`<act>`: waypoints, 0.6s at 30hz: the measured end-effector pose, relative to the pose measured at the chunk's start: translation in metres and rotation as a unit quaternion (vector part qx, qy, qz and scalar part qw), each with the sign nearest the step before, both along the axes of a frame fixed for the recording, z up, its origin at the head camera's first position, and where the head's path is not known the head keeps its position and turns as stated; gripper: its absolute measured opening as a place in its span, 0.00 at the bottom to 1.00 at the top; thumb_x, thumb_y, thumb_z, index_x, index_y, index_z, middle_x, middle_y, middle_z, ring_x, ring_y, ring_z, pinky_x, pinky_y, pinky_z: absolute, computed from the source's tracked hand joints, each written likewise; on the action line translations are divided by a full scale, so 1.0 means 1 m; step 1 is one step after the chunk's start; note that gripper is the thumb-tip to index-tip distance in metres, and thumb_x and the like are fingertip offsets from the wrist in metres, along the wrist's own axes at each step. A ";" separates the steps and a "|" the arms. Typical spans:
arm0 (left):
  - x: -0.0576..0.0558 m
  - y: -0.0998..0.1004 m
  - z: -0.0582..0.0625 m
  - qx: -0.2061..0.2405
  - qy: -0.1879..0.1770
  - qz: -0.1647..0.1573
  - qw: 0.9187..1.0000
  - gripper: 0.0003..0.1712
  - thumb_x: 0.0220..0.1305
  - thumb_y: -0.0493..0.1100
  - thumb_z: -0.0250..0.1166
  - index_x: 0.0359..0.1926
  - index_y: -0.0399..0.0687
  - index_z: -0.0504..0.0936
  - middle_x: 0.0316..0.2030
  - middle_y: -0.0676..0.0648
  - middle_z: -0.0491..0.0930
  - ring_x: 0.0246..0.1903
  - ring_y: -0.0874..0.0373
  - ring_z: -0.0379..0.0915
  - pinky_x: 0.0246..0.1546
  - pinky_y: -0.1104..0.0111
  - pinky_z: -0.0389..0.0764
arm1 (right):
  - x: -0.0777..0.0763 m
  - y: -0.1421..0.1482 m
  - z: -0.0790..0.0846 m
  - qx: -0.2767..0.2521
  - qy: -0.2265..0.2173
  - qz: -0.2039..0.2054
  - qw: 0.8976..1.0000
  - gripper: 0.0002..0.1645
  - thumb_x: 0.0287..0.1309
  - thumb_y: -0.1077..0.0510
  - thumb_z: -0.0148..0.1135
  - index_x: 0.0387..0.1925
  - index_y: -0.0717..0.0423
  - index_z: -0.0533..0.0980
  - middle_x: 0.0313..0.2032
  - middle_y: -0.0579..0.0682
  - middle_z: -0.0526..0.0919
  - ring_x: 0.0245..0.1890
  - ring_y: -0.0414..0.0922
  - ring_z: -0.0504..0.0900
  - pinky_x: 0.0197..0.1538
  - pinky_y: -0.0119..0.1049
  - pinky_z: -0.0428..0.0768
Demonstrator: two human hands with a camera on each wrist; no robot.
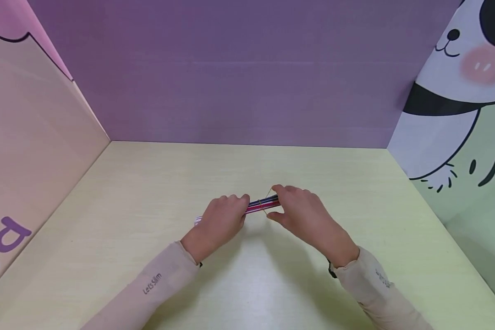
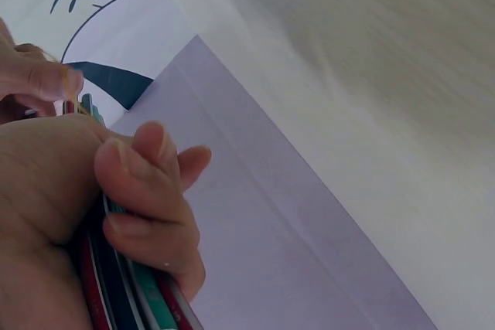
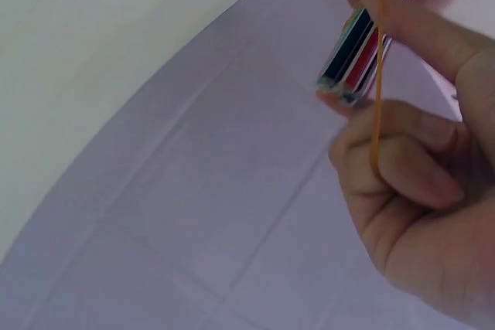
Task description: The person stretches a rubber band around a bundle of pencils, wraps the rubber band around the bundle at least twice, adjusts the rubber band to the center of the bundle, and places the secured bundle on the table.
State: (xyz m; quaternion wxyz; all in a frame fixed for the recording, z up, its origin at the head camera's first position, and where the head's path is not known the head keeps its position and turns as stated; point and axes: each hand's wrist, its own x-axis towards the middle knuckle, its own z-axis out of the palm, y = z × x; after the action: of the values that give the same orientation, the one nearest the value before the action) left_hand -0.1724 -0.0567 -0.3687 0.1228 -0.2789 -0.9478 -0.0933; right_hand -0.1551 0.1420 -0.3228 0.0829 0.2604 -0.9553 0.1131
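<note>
Near the middle of the table, my left hand [image 1: 220, 219] grips a bundle of slim, striped pencils [image 1: 254, 206] in dark blue, red and teal. In the left wrist view its fingers [image 2: 151, 191] wrap round the bundle, hiding part of it. At the bundle's right end is my right hand [image 1: 307, 215], with a thin yellow-orange rubber band [image 3: 378, 98] stretched between its thumb and fingers. The right wrist view shows some of those fingers curled, with the band hooked over them. Part of the band goes round the pencils. Both hands are raised above the tabletop.
A pale wooden table [image 1: 169, 169] lies under the hands. Behind it rises a purple wall [image 1: 247, 82]. A pink panel [image 1: 33, 137] stands on the left, and a panda-printed panel [image 1: 449, 137] on the right.
</note>
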 end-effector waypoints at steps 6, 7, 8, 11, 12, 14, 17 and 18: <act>0.002 0.000 0.003 0.014 0.016 0.026 0.999 0.08 0.60 0.32 0.67 0.29 0.41 0.74 0.16 0.49 0.72 0.14 0.56 0.64 0.13 0.66 0.69 | 0.010 -0.014 -0.008 0.051 0.080 -0.015 0.995 0.22 0.54 0.57 0.74 0.45 0.62 0.73 0.29 0.50 0.78 0.14 0.43 0.67 0.16 0.34 0.68; 0.001 0.000 0.004 0.017 0.013 0.029 0.999 0.09 0.60 0.31 0.66 0.29 0.41 0.74 0.16 0.49 0.71 0.14 0.56 0.63 0.13 0.66 0.69 | 0.010 -0.016 -0.010 0.056 0.087 -0.015 0.995 0.24 0.54 0.58 0.74 0.48 0.63 0.73 0.30 0.51 0.79 0.14 0.44 0.68 0.16 0.33 0.69; 0.001 0.000 0.004 0.019 0.008 0.033 0.999 0.08 0.60 0.31 0.66 0.29 0.41 0.74 0.16 0.49 0.71 0.14 0.56 0.64 0.13 0.66 0.69 | 0.011 -0.017 -0.011 0.059 0.093 -0.015 0.994 0.26 0.55 0.59 0.74 0.50 0.64 0.73 0.32 0.53 0.80 0.15 0.45 0.70 0.17 0.34 0.70; 0.000 -0.001 0.005 0.025 -0.007 0.051 0.998 0.08 0.60 0.31 0.66 0.28 0.41 0.74 0.17 0.48 0.72 0.14 0.56 0.64 0.13 0.66 0.69 | 0.011 -0.020 -0.016 0.064 0.108 -0.012 0.992 0.32 0.58 0.61 0.71 0.60 0.68 0.69 0.37 0.57 0.80 0.18 0.47 0.75 0.19 0.34 0.74; -0.001 -0.001 0.005 0.027 -0.010 0.057 0.998 0.07 0.60 0.31 0.66 0.29 0.41 0.75 0.17 0.48 0.73 0.14 0.56 0.65 0.13 0.66 0.69 | 0.011 -0.020 -0.017 0.065 0.112 -0.010 0.991 0.33 0.60 0.61 0.69 0.62 0.69 0.68 0.38 0.58 0.80 0.20 0.47 0.76 0.20 0.34 0.75; -0.002 -0.002 0.005 0.031 -0.019 0.069 0.997 0.06 0.60 0.32 0.66 0.29 0.40 0.76 0.18 0.47 0.75 0.14 0.56 0.66 0.13 0.66 0.69 | 0.012 -0.022 -0.019 0.069 0.119 -0.006 0.990 0.36 0.60 0.60 0.69 0.65 0.69 0.65 0.39 0.59 0.79 0.24 0.49 0.79 0.22 0.34 0.78; -0.004 -0.004 0.005 0.032 -0.031 0.078 0.996 0.04 0.61 0.32 0.66 0.31 0.39 0.78 0.20 0.46 0.76 0.15 0.56 0.66 0.13 0.66 0.70 | 0.014 -0.022 -0.019 0.072 0.110 0.001 0.991 0.41 0.59 0.58 0.70 0.67 0.69 0.63 0.41 0.59 0.79 0.32 0.50 0.81 0.27 0.35 0.80; -0.005 -0.005 0.005 0.033 -0.035 0.080 0.996 0.04 0.61 0.32 0.66 0.31 0.39 0.78 0.20 0.46 0.77 0.15 0.56 0.66 0.14 0.66 0.70 | 0.014 -0.023 -0.018 0.073 0.103 0.003 0.992 0.42 0.58 0.57 0.71 0.68 0.69 0.62 0.42 0.59 0.79 0.34 0.51 0.81 0.28 0.35 0.81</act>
State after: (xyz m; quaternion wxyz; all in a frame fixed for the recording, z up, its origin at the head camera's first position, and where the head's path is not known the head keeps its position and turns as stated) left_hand -0.1775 -0.0616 -0.3638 0.1054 -0.1950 -0.9672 -0.1245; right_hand -0.1408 0.1194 -0.3409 0.1614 0.2792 -0.9464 0.0161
